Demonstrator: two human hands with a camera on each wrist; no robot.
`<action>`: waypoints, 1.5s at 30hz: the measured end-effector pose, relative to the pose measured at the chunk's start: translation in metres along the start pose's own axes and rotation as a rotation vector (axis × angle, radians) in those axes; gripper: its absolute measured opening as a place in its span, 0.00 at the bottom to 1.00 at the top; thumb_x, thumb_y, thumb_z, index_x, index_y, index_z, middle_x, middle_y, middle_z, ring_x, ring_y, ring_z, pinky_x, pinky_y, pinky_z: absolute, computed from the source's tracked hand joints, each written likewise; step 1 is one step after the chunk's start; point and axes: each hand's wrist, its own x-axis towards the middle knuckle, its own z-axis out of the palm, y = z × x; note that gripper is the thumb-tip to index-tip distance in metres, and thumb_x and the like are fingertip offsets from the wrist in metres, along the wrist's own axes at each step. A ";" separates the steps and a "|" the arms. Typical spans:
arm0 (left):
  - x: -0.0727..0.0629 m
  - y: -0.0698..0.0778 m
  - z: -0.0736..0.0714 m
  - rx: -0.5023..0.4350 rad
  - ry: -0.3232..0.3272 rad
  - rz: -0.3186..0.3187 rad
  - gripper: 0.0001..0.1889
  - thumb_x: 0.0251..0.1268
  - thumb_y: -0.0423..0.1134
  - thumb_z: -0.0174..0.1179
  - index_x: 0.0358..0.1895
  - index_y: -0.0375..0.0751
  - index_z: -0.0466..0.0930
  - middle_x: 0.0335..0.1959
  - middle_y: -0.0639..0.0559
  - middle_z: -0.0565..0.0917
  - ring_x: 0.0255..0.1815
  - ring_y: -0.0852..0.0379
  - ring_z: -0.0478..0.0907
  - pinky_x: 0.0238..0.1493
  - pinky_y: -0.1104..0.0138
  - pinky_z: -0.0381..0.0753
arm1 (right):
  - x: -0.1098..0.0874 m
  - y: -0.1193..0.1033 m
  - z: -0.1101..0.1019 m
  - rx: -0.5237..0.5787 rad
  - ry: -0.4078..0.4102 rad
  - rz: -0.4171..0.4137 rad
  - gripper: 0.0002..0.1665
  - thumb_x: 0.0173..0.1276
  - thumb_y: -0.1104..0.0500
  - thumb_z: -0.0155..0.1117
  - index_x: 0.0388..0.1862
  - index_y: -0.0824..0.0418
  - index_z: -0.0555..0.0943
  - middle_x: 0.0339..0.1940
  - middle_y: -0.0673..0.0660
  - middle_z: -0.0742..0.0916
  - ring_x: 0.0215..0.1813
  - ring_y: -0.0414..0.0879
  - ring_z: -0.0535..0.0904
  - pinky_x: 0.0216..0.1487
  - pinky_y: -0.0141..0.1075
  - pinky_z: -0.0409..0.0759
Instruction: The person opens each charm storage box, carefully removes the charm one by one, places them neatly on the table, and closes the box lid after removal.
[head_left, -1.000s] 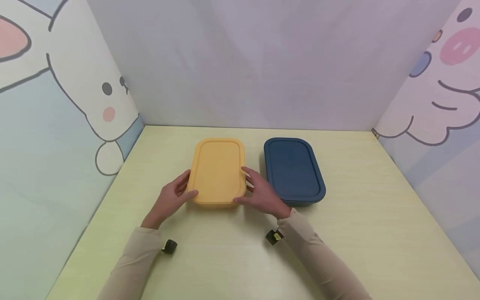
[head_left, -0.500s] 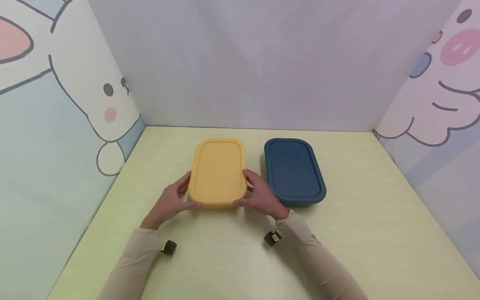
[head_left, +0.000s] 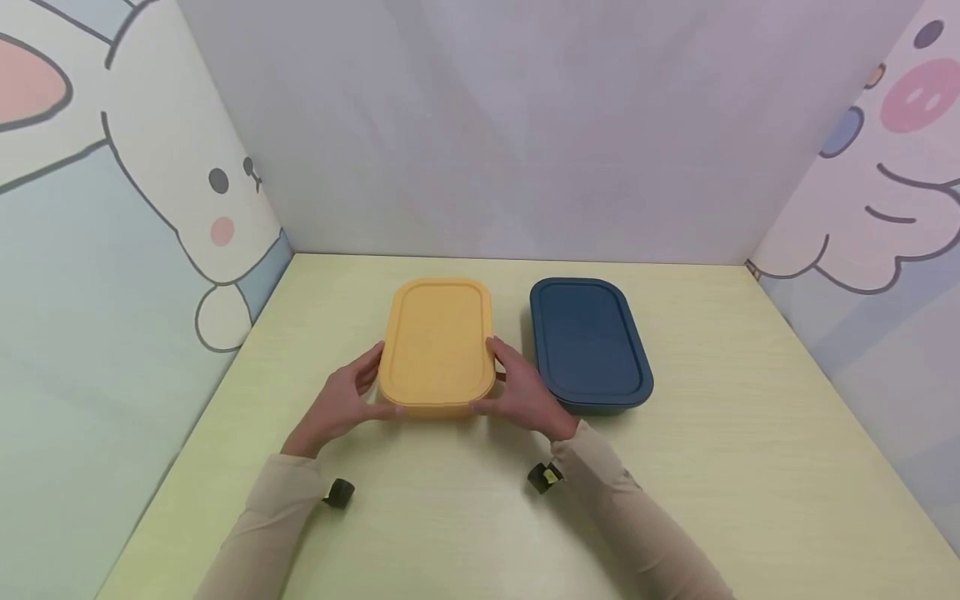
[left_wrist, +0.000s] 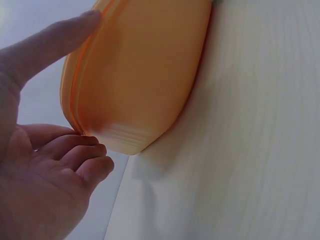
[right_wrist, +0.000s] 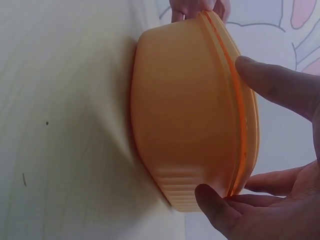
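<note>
A yellow rectangular food container (right_wrist: 180,100) stands upright on the table, its yellow lid (head_left: 437,346) on top. My left hand (head_left: 341,408) holds the lid at its near left corner. In the left wrist view its thumb (left_wrist: 55,45) lies at the lid's rim, and the other fingers are bent beneath the side edge. My right hand (head_left: 528,400) grips the near right corner, thumb at the front edge and fingers along the right side. The right wrist view shows a narrow slit between lid and container along the near edge. The container's inside is hidden.
Close to the right of the yellow container stands a dark blue lidded container (head_left: 588,342), right by my right hand. The pale wooden table (head_left: 750,433) is bounded by a plain back wall (head_left: 495,125) and cartoon-printed side walls.
The left thumb has slid from the lid's top down to its front edge. The right fingers have shifted slightly at the rim. Both containers stay in place.
</note>
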 end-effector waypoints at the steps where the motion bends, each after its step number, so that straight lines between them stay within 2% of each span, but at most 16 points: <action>1: 0.000 0.001 0.000 -0.003 0.001 0.000 0.62 0.48 0.49 0.80 0.82 0.42 0.46 0.83 0.45 0.53 0.81 0.44 0.58 0.75 0.57 0.63 | 0.000 -0.001 0.000 -0.004 0.001 0.004 0.60 0.51 0.60 0.81 0.80 0.61 0.58 0.78 0.57 0.69 0.78 0.51 0.66 0.72 0.49 0.74; 7: -0.001 0.001 -0.001 0.012 0.015 0.006 0.61 0.49 0.51 0.79 0.82 0.44 0.46 0.83 0.47 0.54 0.81 0.44 0.58 0.76 0.53 0.64 | 0.000 -0.006 -0.001 -0.036 0.010 0.036 0.64 0.52 0.58 0.81 0.81 0.65 0.53 0.84 0.59 0.59 0.83 0.52 0.57 0.72 0.49 0.74; 15: -0.003 0.003 -0.001 0.070 0.038 0.006 0.60 0.50 0.54 0.78 0.82 0.47 0.47 0.83 0.48 0.53 0.81 0.43 0.59 0.76 0.50 0.64 | -0.001 -0.009 -0.001 -0.072 0.026 0.051 0.64 0.52 0.57 0.82 0.81 0.65 0.53 0.84 0.61 0.59 0.83 0.53 0.56 0.71 0.49 0.74; 23: -0.010 0.015 -0.007 0.093 0.052 0.013 0.60 0.51 0.54 0.77 0.82 0.48 0.45 0.83 0.48 0.52 0.82 0.43 0.56 0.77 0.49 0.63 | -0.001 -0.010 -0.004 -0.076 0.024 -0.001 0.64 0.54 0.53 0.81 0.82 0.64 0.52 0.84 0.60 0.58 0.84 0.53 0.55 0.72 0.51 0.73; 35: -0.021 0.031 -0.017 0.133 0.116 0.088 0.52 0.60 0.55 0.70 0.82 0.57 0.46 0.83 0.53 0.54 0.83 0.46 0.55 0.77 0.49 0.61 | -0.006 -0.023 -0.010 -0.146 0.072 -0.066 0.61 0.60 0.45 0.76 0.83 0.60 0.52 0.84 0.56 0.59 0.83 0.50 0.58 0.72 0.53 0.72; 40: -0.024 0.035 -0.017 0.146 0.142 0.091 0.51 0.61 0.56 0.70 0.82 0.57 0.48 0.82 0.52 0.56 0.82 0.46 0.56 0.77 0.48 0.62 | -0.009 -0.027 -0.011 -0.190 0.109 -0.081 0.62 0.58 0.43 0.77 0.83 0.56 0.53 0.83 0.53 0.62 0.81 0.49 0.61 0.72 0.52 0.72; 45: -0.029 0.040 -0.018 0.155 0.188 0.107 0.50 0.60 0.53 0.71 0.82 0.53 0.51 0.81 0.50 0.59 0.81 0.44 0.59 0.76 0.47 0.64 | -0.011 -0.029 -0.014 -0.236 0.135 -0.142 0.67 0.51 0.42 0.82 0.83 0.55 0.52 0.82 0.53 0.65 0.80 0.50 0.64 0.72 0.51 0.73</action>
